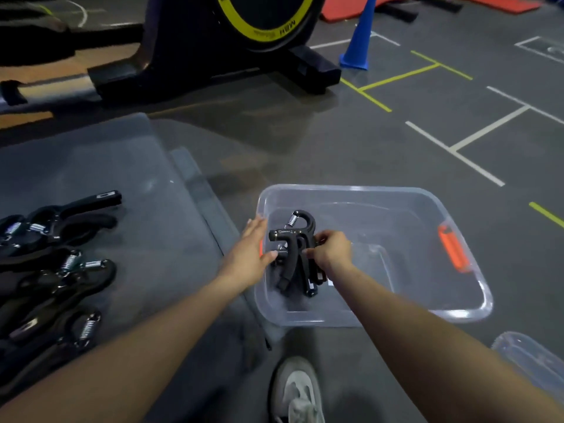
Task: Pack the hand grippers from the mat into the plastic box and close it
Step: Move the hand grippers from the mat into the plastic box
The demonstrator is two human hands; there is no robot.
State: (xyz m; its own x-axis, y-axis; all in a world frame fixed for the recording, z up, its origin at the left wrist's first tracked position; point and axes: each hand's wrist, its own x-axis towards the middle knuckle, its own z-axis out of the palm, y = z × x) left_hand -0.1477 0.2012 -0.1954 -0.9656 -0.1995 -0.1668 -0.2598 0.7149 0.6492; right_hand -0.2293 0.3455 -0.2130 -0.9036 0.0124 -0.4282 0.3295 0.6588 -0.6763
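While your right hand (331, 250) pinches the bundled hand grippers (297, 254) inside the plastic box (457, 303), your left hand (251, 250) steadies them, fingers straight; release, then fetch more from the mat (146, 239).

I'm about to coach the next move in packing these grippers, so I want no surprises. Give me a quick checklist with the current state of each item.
1. Plastic box open and ready to receive: ok, no lid on it.
2. Right hand has a hold on the hand grippers over the box: ok, fingers curled on them.
3. Left hand free to let go: ok, fingers straight, touching the bundle at the box's left rim.
4. Bundle resting on the box floor: cannot tell.
5. More grippers waiting on the mat: not ok, a pile remains.
6. Lid within reach: cannot tell; a clear piece at the lower right may be it.
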